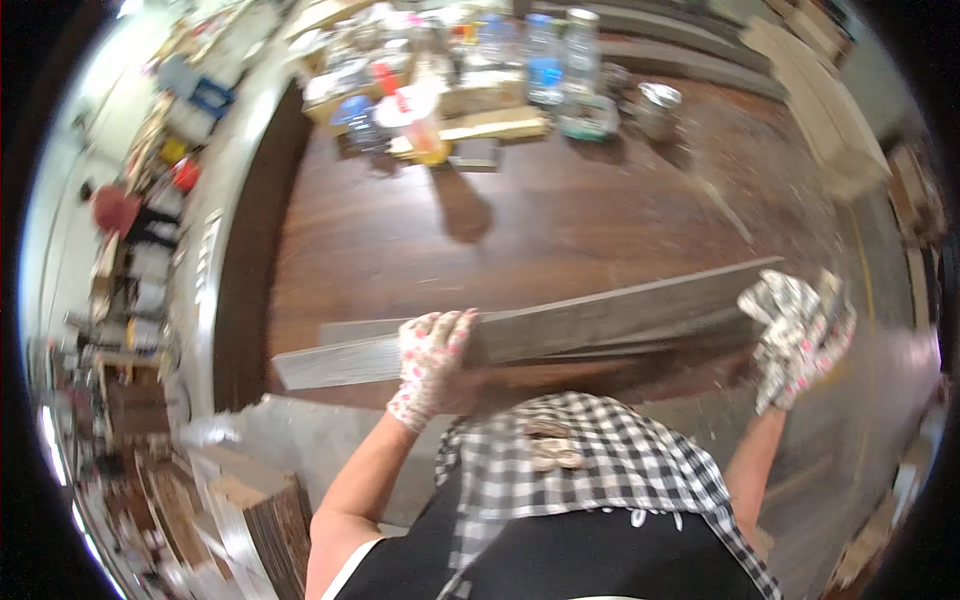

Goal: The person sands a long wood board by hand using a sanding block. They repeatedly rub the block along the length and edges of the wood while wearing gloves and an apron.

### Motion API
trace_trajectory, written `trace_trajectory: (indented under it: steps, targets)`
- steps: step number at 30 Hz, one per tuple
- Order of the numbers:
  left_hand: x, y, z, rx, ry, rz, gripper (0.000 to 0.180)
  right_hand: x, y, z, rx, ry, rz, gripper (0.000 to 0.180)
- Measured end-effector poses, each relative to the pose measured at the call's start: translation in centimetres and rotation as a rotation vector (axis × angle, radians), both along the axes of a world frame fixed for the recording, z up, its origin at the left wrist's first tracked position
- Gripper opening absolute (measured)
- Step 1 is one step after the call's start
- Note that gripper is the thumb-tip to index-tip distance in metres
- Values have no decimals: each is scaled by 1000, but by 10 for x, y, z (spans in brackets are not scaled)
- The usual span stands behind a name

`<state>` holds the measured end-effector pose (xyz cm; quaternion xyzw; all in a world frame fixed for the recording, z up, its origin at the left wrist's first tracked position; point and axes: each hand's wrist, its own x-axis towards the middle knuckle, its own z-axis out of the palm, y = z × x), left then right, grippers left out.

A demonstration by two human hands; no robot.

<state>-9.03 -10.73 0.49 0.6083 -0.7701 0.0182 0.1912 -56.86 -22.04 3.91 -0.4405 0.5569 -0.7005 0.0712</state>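
A long, flat grey strip (pixel 610 312) lies slantwise along the near side of the brown table (pixel 370 250), its right end farther away than its left. My left hand (pixel 428 362), in a white glove with pink spots, grips it left of the middle, fingers over its upper edge. Part of another grey strip (pixel 350 331) shows behind it. Past the strip's right end, my right hand (pixel 808 362) wears the same kind of glove and clutches a bunched, dark-speckled whitish cloth (pixel 783 305). Motion blurs this hand and hides its exact finger positions.
Clear bottles (pixel 580 55), a cup with a red straw (pixel 412 115), a metal can (pixel 657 110) and other small containers crowd the table's far side. Long cartons (pixel 825 120) stand at the far right. A person (pixel 115 212) is at the distant left, and stacked boards (pixel 255 510) stand lower left.
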Motion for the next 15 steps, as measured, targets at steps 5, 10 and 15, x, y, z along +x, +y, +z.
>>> trace_trajectory:
  steps: [5, 10, 15]
  targets:
    - [34, 33, 71, -121, 102, 260, 80, 13, 5, 10, -74, 5, 111, 57]
    - [111, 65, 137, -415, 85, 564, 80, 77, -13, 53, -93, -239, 345, 56]
    - [218, 57, 167, -433, -88, 903, 65, 138, -29, 59, -91, -283, 525, 55]
